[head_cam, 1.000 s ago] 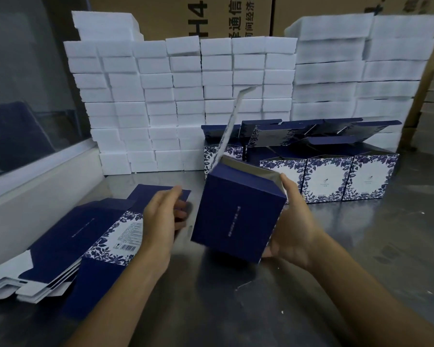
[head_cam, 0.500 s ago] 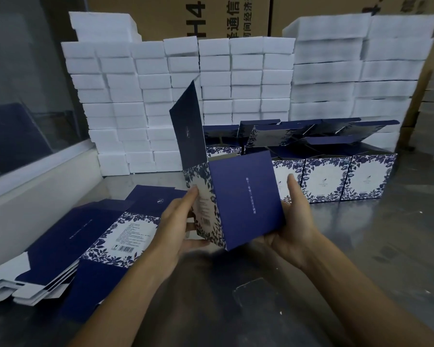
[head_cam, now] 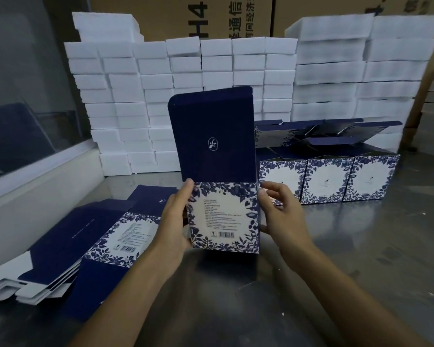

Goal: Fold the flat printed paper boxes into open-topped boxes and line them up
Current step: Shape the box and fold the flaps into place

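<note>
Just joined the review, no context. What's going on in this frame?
A person is folding printed paper boxes. Both hands hold one folded box upright above the metal table, its navy lid flap standing up: left hand grips the left edge, right hand touches the right edge. Finished boxes stand in a row behind on the right; a stack of flat blanks waits on the left.

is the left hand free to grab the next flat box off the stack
Probably not yet: the left hand grips the folded box with the right hand. The flat stack lies close beside it, unobstructed.
</note>
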`<state>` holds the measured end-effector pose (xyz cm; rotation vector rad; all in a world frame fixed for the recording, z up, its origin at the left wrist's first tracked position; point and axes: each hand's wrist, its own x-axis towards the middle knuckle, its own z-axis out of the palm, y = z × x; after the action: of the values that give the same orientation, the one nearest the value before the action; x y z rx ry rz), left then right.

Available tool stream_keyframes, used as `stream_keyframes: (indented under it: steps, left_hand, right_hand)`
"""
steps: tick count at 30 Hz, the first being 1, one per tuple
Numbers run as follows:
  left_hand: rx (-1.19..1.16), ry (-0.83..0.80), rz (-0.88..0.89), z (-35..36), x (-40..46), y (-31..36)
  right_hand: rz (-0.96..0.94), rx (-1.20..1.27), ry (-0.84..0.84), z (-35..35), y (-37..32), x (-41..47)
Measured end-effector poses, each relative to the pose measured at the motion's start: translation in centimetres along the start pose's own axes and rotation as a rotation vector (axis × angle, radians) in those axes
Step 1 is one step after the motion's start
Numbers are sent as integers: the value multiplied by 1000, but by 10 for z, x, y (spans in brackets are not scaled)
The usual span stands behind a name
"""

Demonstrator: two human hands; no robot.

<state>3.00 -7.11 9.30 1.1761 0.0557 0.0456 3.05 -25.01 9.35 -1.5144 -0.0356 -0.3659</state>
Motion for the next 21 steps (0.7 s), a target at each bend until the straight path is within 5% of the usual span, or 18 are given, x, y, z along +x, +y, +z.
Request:
stream_keyframes:
  steps: [8,12,21]
  left_hand:
    - [227,-34,287,-3,-1,-1]
    - [485,-55,365,0,-6,-1]
    - [461,-144,389,4,-13,-4]
  right_hand:
    - [123,59,-301,2,-3,-7]
    - [207,127,-279,4,0,-4]
    - [265,202,-184,7,2,-4]
